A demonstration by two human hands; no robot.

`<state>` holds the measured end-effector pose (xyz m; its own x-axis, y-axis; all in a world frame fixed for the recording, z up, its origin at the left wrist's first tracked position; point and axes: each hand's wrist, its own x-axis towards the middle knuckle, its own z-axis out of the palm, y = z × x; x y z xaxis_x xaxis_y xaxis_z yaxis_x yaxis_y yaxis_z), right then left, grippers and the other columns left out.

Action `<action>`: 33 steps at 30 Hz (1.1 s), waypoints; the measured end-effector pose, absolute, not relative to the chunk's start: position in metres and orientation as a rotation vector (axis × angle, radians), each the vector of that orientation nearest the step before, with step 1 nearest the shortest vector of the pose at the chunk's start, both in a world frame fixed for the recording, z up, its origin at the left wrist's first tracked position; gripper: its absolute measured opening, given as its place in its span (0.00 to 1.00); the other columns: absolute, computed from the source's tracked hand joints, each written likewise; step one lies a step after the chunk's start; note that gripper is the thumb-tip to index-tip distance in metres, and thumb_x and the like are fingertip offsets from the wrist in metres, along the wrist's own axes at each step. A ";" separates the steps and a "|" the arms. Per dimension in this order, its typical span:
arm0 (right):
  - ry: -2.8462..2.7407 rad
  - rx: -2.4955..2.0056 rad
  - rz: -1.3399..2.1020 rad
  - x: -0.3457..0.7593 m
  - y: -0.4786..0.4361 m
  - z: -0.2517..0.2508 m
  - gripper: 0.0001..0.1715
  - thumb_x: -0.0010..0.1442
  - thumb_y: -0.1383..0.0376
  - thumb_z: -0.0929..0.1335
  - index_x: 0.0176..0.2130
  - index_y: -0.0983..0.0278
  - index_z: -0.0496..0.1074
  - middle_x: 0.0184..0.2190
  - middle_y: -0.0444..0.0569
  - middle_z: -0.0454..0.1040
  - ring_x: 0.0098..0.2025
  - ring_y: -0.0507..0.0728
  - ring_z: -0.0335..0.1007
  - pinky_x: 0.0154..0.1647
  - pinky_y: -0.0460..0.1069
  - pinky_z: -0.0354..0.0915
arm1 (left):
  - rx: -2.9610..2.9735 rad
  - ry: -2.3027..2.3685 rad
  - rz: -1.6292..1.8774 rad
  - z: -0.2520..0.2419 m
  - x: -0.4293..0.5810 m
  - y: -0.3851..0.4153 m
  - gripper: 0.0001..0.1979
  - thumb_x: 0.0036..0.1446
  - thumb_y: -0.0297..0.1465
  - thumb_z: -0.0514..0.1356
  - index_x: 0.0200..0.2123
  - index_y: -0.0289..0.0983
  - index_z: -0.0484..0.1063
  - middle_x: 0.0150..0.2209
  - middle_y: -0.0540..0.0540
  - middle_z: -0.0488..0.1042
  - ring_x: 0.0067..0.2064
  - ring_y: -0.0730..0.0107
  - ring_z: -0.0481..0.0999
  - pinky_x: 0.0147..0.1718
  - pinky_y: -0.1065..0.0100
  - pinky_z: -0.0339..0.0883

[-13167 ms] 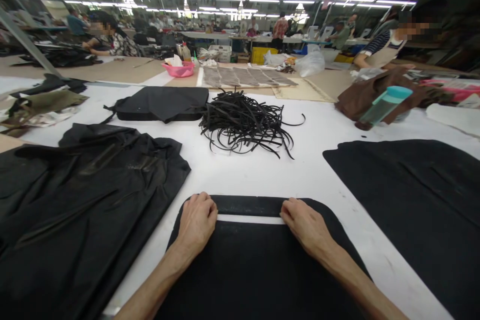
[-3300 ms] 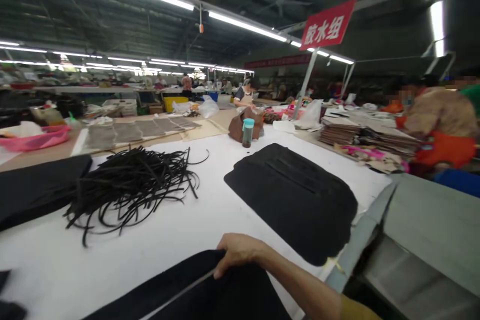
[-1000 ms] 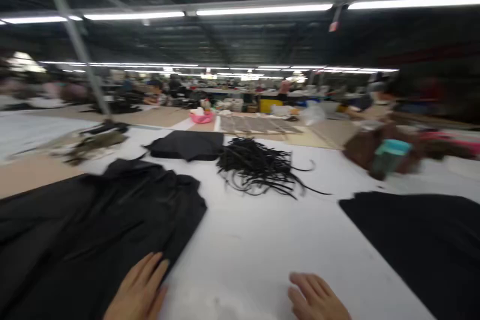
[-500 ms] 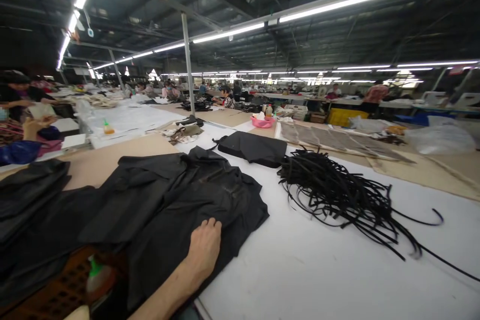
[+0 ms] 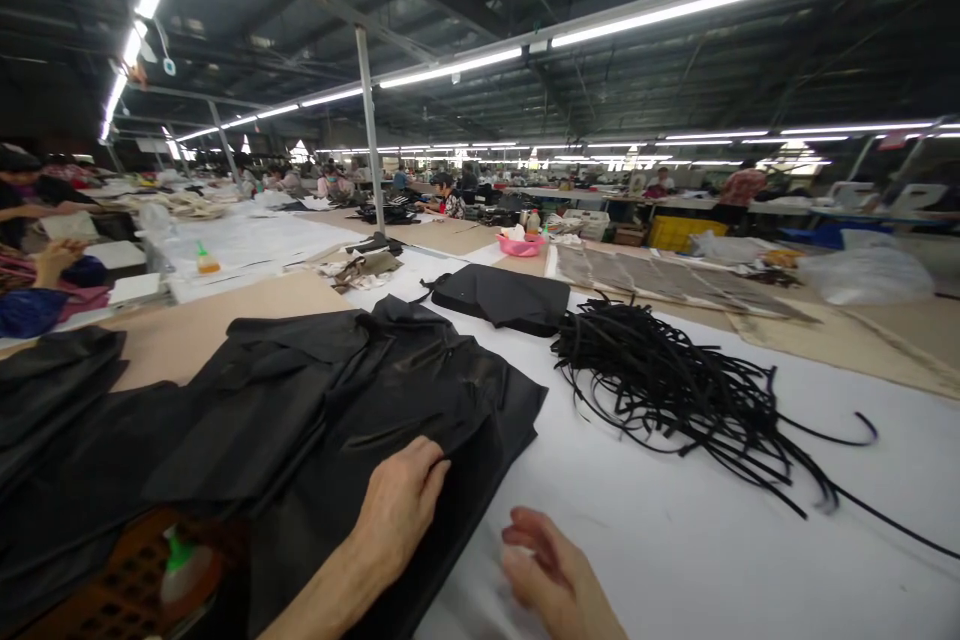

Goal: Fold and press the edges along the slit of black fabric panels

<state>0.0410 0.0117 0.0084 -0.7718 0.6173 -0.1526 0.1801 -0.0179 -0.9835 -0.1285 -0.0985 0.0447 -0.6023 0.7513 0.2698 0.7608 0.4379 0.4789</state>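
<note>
Black fabric pieces [image 5: 300, 410] lie in a loose, creased layer over the left and middle of the table. My left hand [image 5: 405, 495] is closed on the fabric near its right part, thumb and fingers pinched at a fold. To the right, above the white table surface [image 5: 675, 540], my right hand [image 5: 551, 570] is apart from the fabric, slightly blurred, fingers curved and spread with nothing between them. A tangled bundle of black strips [image 5: 667, 380] lies farther right. Behind the fabric sits a flat black folded piece [image 5: 502, 297].
A green-tipped bottle [image 5: 184, 570] stands in an orange crate [image 5: 124, 580] below the fabric. Farther back are a pink basin [image 5: 519, 244], a pole [image 5: 370, 135], grey panels [image 5: 660, 280] and clear plastic [image 5: 866, 275]. A co-worker's hand [image 5: 56, 260] shows at far left.
My right hand has come into view at the bottom. My left hand now pinches the fabric, and the fabric's right edge has lifted and shifted slightly right. The view has turned a little.
</note>
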 end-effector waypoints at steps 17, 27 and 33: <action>-1.568 -1.191 2.284 0.104 0.071 -0.024 0.34 0.45 0.44 0.70 0.43 0.65 0.70 0.30 0.51 0.75 0.32 0.59 0.71 0.29 0.49 0.65 | -0.866 -2.551 -0.384 0.099 -0.229 -0.112 0.16 0.62 0.36 0.42 0.32 0.37 0.65 0.35 0.42 0.71 0.30 0.63 0.71 0.26 0.67 0.56; -1.486 -1.104 2.178 0.182 0.094 0.001 0.33 0.46 0.51 0.72 0.48 0.65 0.69 0.39 0.54 0.75 0.44 0.64 0.69 0.45 0.55 0.63 | -1.269 -2.542 0.036 0.087 -0.191 -0.065 0.11 0.57 0.33 0.52 0.35 0.33 0.71 0.44 0.34 0.70 0.41 0.49 0.72 0.37 0.55 0.65; -1.451 -0.871 2.278 0.200 0.110 0.014 0.30 0.44 0.56 0.74 0.46 0.66 0.71 0.46 0.56 0.73 0.49 0.65 0.67 0.55 0.58 0.57 | -1.757 -2.700 -1.641 0.034 -0.104 -0.021 0.33 0.49 0.34 0.62 0.57 0.36 0.57 0.60 0.39 0.58 0.61 0.57 0.55 0.60 0.56 0.44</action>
<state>0.2002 0.1096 0.0137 -0.7700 0.5472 -0.3281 0.0660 -0.4432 -0.8940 -0.1044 -0.0205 0.0343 -0.4437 0.8929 0.0763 0.4787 0.1642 0.8625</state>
